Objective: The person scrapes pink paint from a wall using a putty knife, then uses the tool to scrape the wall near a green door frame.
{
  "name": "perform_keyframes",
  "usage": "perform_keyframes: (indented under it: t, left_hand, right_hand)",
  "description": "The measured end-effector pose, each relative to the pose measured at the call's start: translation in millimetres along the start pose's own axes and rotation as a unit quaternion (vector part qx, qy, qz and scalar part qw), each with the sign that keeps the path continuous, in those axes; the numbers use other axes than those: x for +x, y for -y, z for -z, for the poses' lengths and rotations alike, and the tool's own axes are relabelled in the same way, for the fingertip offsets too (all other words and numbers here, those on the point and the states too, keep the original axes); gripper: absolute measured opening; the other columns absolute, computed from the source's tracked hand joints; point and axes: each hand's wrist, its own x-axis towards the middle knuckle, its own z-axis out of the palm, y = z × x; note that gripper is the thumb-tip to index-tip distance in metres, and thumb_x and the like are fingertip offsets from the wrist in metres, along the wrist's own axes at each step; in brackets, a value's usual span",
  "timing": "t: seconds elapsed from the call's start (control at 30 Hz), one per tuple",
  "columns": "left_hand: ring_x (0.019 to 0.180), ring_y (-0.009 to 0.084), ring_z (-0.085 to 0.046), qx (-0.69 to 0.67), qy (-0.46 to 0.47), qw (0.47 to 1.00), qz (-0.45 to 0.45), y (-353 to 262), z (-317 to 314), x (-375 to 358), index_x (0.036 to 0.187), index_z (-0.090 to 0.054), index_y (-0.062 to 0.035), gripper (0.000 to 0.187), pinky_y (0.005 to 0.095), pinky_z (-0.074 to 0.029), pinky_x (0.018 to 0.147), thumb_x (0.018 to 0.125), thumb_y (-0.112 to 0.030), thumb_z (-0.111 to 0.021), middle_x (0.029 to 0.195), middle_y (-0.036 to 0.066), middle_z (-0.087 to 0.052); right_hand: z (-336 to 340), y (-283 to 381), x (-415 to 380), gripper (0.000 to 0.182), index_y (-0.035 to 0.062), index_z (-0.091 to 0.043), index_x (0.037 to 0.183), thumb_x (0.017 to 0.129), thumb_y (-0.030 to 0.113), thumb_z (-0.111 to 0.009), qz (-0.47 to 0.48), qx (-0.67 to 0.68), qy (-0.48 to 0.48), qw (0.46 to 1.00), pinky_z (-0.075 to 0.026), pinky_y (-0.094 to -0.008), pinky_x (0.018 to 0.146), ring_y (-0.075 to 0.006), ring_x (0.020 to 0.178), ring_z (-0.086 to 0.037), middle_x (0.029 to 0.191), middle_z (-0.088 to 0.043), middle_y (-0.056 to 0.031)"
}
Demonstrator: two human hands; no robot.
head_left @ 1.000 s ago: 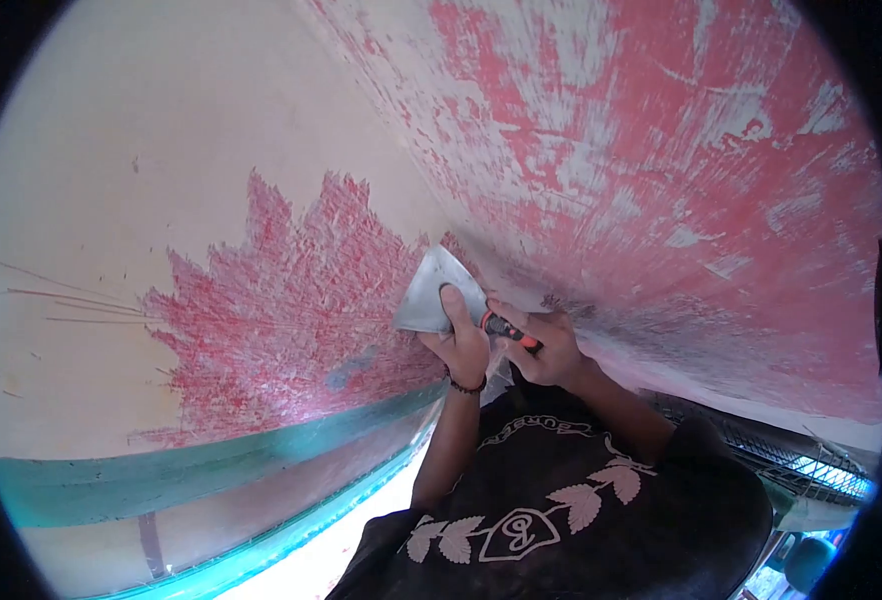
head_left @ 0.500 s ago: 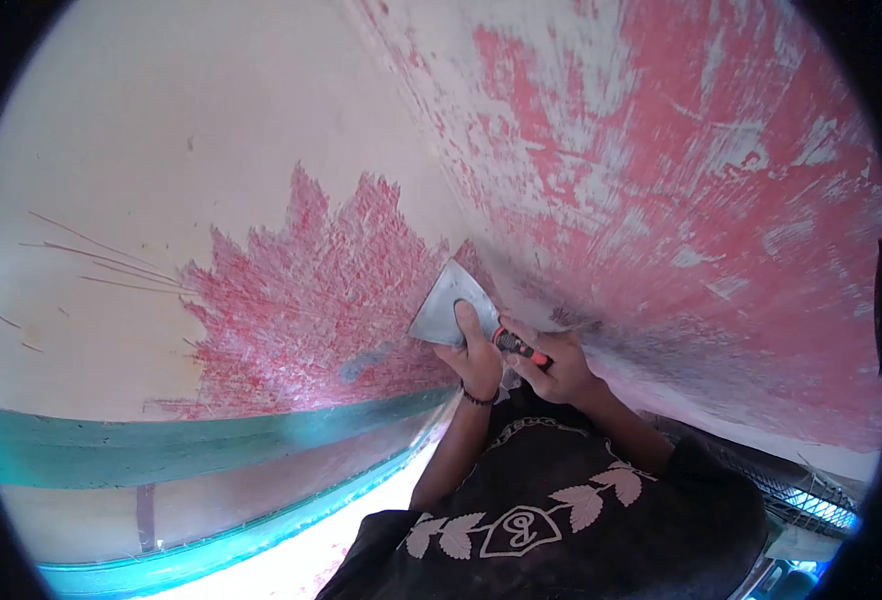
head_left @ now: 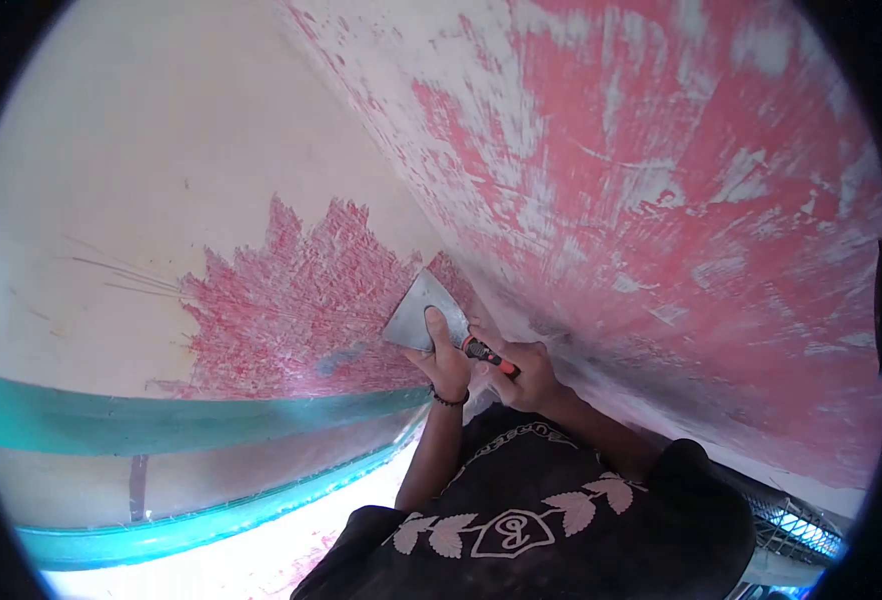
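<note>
A putty knife [head_left: 417, 303] with a wide metal blade and a black and red handle lies against the wall near the corner. My right hand [head_left: 527, 376] is wrapped round its handle. My left hand [head_left: 446, 355], with a dark bracelet at the wrist, has its thumb pressed on the blade's face and its other fingers mostly hidden behind it. The blade's edge meets the jagged patch of scraped red and pink surface [head_left: 281, 300] on the cream wall [head_left: 161, 100].
On the right rises a wall [head_left: 641, 200] mottled red and white. A green painted frame [head_left: 161, 425] runs below the scraped patch, with a bright opening beneath. Black mesh [head_left: 796, 525] shows at lower right. Thin scratch lines mark the cream wall at left.
The camera view has turned slightly, so the walls, hands and putty knife sit further left. Both hands keep their hold, and the blade stays on the scraped patch near the corner.
</note>
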Motion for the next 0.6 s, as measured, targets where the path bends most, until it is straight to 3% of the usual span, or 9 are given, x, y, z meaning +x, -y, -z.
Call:
perform_keyframes:
  t: [0.07,0.17,0.27,0.37,0.6]
  left_hand:
    - [0.085,0.0137,-0.063,-0.036,0.034,0.998,0.024,-20,-6,-3,0.116,-0.06,0.0045,0.028,0.0303,-0.051,0.072,0.103,-0.02,-0.063,0.103,0.008,-0.067]
    - [0.087,0.013,-0.063,-0.004,-0.02,1.0,-0.005,-14,-5,-4,0.117,-0.06,0.0044,0.026,0.0289,-0.051,0.073,0.103,-0.018,-0.063,0.105,0.008,-0.067]
    - [0.09,0.0123,-0.062,0.007,-0.028,1.0,-0.012,1,5,-2,0.118,-0.06,0.0042,0.027,0.0284,-0.051,0.075,0.103,-0.017,-0.065,0.107,0.007,-0.067]
    - [0.078,0.0162,-0.067,0.012,-0.039,0.998,-0.042,-10,-8,1,0.115,-0.058,0.0015,0.027,0.0321,-0.056,0.066,0.102,-0.022,-0.065,0.096,0.009,-0.066]
    - [0.071,0.0167,-0.066,-0.004,0.001,1.0,0.018,-3,9,12,0.117,-0.056,0.0025,0.028,0.0308,-0.056,0.064,0.102,-0.021,-0.064,0.096,0.011,-0.068]
  right_hand:
    - [-4,2,-1,0.052,0.0019,-0.06,0.139,0.09,0.013,-0.071,0.011,-0.011,-0.013,1.0,-0.058,-0.0368,0.069,-0.0302,0.075,-0.074,0.093,-0.074,-0.0194]
    - [-6,5,2,0.052,-0.0001,-0.058,0.14,0.09,0.011,-0.068,0.054,-0.007,-0.039,0.998,-0.054,-0.0367,0.064,-0.0306,0.065,-0.07,0.08,-0.071,-0.0194]
    - [-10,-7,-3,0.052,-0.0004,-0.058,0.14,0.091,0.011,-0.068,0.054,0.016,-0.034,0.998,-0.055,-0.0361,0.064,-0.0291,0.065,-0.071,0.082,-0.071,-0.0197]
    - [-10,1,3,0.052,-0.001,-0.058,0.14,0.091,0.011,-0.068,0.047,0.039,-0.03,0.998,-0.054,-0.0353,0.064,-0.0274,0.064,-0.07,0.082,-0.071,-0.0195]
    - [-7,5,5,0.05,-0.0018,-0.058,0.14,0.092,0.011,-0.067,0.0,0.03,0.0,1.0,-0.054,-0.0335,0.067,-0.0244,0.066,-0.069,0.083,-0.071,-0.02]
